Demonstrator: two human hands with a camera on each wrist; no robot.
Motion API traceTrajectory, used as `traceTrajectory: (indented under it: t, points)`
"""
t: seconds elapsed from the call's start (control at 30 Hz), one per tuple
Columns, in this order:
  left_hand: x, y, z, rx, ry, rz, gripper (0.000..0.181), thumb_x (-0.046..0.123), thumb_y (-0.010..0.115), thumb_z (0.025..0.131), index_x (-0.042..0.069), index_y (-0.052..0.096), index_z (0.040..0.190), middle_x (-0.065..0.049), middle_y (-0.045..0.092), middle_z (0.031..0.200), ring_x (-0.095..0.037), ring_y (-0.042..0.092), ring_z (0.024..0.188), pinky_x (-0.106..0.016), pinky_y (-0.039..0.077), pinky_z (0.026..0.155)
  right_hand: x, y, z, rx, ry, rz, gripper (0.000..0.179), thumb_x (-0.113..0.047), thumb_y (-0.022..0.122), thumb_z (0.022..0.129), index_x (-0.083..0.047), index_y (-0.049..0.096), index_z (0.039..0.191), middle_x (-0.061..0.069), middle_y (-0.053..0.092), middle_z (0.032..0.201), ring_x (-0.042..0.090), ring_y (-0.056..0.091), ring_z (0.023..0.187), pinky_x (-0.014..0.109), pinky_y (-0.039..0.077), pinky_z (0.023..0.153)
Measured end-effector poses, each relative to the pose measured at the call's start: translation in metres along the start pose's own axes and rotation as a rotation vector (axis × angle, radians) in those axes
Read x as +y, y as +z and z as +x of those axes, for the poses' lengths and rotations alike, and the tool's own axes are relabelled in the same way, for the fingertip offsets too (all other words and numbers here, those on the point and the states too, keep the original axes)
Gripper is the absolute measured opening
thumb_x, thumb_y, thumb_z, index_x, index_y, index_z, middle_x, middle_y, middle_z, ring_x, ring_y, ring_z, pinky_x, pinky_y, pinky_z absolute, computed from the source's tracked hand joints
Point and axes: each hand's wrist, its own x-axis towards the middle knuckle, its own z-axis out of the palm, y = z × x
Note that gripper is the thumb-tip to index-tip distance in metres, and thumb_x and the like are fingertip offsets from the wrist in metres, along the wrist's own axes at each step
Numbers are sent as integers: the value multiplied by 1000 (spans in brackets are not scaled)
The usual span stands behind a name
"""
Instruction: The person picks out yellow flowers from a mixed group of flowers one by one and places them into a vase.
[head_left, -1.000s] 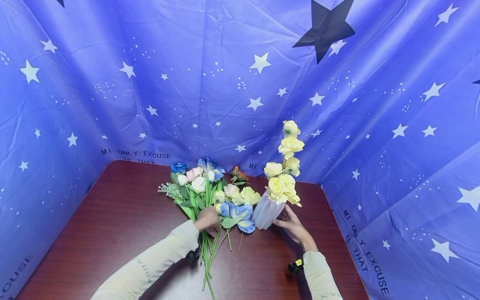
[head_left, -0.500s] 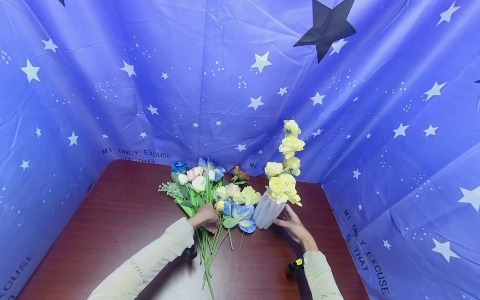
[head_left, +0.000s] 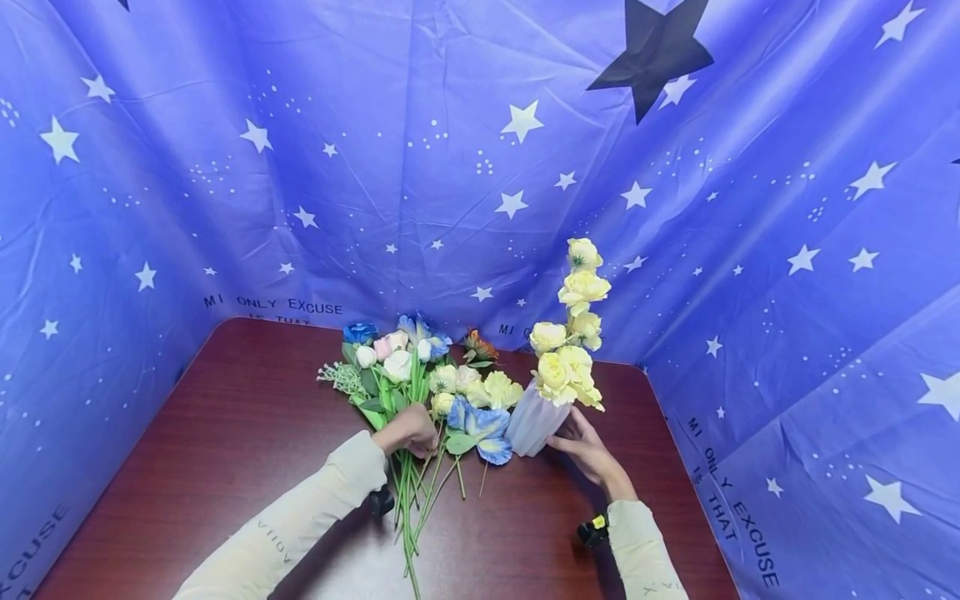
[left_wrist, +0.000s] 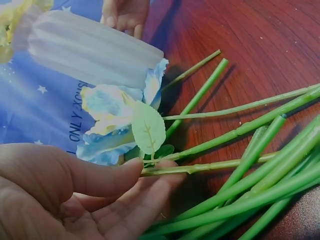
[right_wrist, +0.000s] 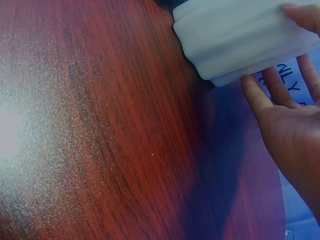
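Flowers: a loose bunch (head_left: pixel 420 392) lies on the bench (head_left: pixel 225 433), heads toward the far edge, green stems (head_left: pixel 411 517) fanned toward the person.
Left hand: the left hand (head_left: pixel 408 431) rests on the bunch where the stems meet the leaves; its grip is a thumb-and-finger pinch on one stem (left_wrist: pixel 210 166).
Left wrist view only: the pinch, a pale green leaf (left_wrist: pixel 148 127) and a blue-and-cream bloom (left_wrist: pixel 112 117) just beyond the fingertips (left_wrist: pixel 150 172).
Vase: a white ribbed vase (head_left: pixel 532 427) stands just right of the bunch, tilted, with yellow flowers (head_left: pixel 570 350) in it.
Right hand: the right hand (head_left: pixel 588 450) holds the vase low on its side; its grip is loose, fingers (right_wrist: pixel 260 95) fairly straight against the wall.
Right wrist view only: the vase's base edge (right_wrist: pixel 235 75) close over the bare wood.
Head view only: the starred blue cloth (head_left: pixel 480 167) round the bench.
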Motion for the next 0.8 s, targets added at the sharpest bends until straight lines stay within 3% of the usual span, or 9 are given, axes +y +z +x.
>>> traceTrajectory:
  t: [0.2, 0.33, 0.8]
  points:
    - [-1, -1, 1, -63, -5, -45, 10, -9, 66, 93, -9, 76, 95, -6, 73, 73, -8, 63, 57, -24, 63, 65, 0, 0, 0, -14, -23, 4, 81, 9, 65, 90, -15, 26, 158, -18, 50, 143, -4, 50, 131, 18, 47, 105]
    - [-1, -1, 0, -77, 19, -60, 12, -5, 69, 92, -8, 76, 101, -10, 77, 82, -5, 63, 59, -22, 62, 66, 0, 0, 0, -22, -29, 10, 81, 10, 64, 91, -15, 25, 158, -17, 49, 144, -3, 50, 131, 19, 48, 105]
    - [-6, -1, -2, 61, 153, -302, 7, -10, 77, 82, -11, 76, 89, -21, 77, 79, -16, 72, 57, -34, 64, 63, 3, -2, 1, -20, -14, 5, 82, 9, 65, 90, -14, 26, 158, -17, 51, 144, -1, 50, 131, 21, 49, 105]
